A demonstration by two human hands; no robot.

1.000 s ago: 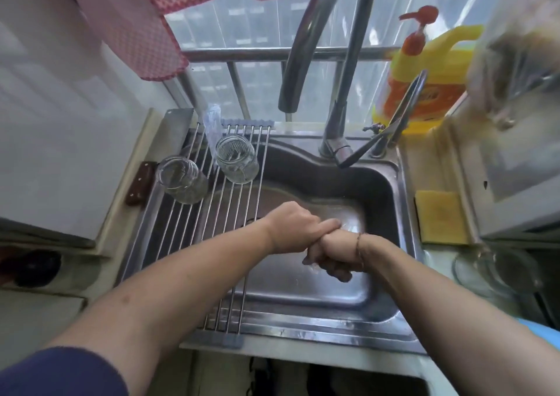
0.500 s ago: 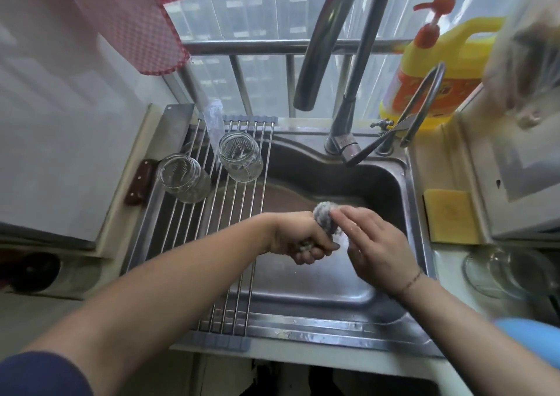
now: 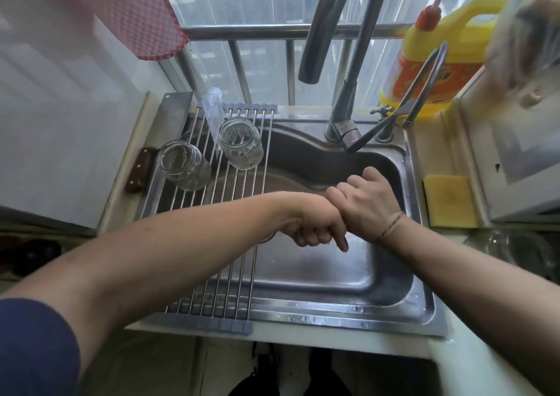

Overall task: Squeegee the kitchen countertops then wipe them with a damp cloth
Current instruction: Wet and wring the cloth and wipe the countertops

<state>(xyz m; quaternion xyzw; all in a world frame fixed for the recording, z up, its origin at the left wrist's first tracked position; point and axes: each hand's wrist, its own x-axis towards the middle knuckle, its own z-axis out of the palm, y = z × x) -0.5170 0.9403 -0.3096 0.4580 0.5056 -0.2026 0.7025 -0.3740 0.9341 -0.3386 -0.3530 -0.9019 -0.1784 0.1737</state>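
left hand (image 3: 315, 229) clenched, contents hidden | right hand (image 3: 368, 204) clenched, contents hidden | over sink (image 3: 333, 289)

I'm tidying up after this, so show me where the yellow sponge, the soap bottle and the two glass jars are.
yellow sponge (image 3: 448, 200): head view, middle of its top face.
soap bottle (image 3: 424, 62): head view, on its orange label.
two glass jars (image 3: 241, 142): head view, side of the right jar on the rack.

1 head-worn wide-angle camera is looking forward and steeply down from above the sink (image 3: 418, 310), close over it. It is facing the window bars (image 3: 272, 30) behind the tap (image 3: 348, 92), with both forearms reaching in from the lower edge and the frame bending at its sides.
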